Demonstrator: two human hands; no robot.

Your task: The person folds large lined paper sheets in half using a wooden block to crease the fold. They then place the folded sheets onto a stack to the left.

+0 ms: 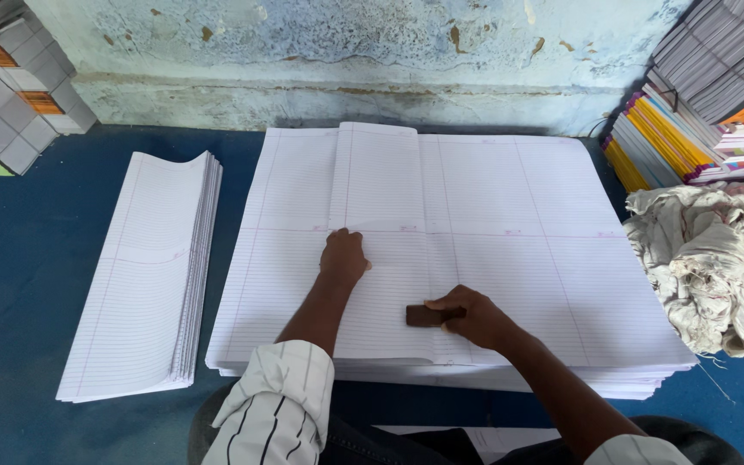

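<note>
Head view, only one there is. Big stack of ruled paper sheets [510, 250] lies flat on a blue table [19, 284], filling the middle. The top sheet [381, 241] is folded over into a narrower panel on the stack's left-centre part.

Left hand [343, 257] rests on that folded sheet, fingers curled under, knuckles pressing down, gripping nothing. Striped sleeve [279, 405] is rolled at the elbow.

Right hand [475, 315] closes around a small dark brown block [426, 315], flat on the paper near the fold line [431, 258], fingers wrapped over its right end.

Left of the big stack, apart from it: a narrower pile of folded sheets [144, 275], its top end curling up. Right edge: a crumpled off-white cloth heap [716, 258] touching or just beside the stack's corner, can't tell which. Behind it, stacks of notebooks with coloured covers [682, 129]. Top left, grey bundled books [10, 86]. A peeling pale-blue wall [372, 52] at the back.

Risks, my read: if the left hand eases off, the folded sheet could slip and the crease go crooked. Block dragged too hard or at an angle could wrinkle or tear the thin paper. Sheets below might shift with it, since nothing clamps the stack. Cloth heap so close could snag the right corner.
</note>
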